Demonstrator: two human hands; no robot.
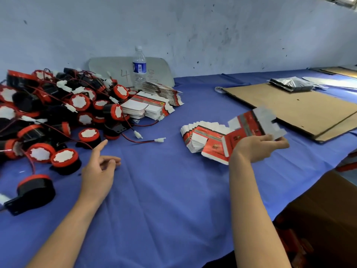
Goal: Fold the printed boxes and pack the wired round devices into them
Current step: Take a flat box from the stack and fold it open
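Holds 1 unfolded box (249, 128) in right grip (260, 147), fingers curled round it, just above the flat stack (201, 136). Shows left grip (100, 171) loose, empty, near device pile (48, 113) on counter (164, 200). Finds nothing folded or packed; nearly all left.

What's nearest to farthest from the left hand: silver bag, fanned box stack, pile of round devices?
1. Pile of round devices, just beyond the left hand.
2. Fanned box stack, centre right.
3. Silver bag, far back right.
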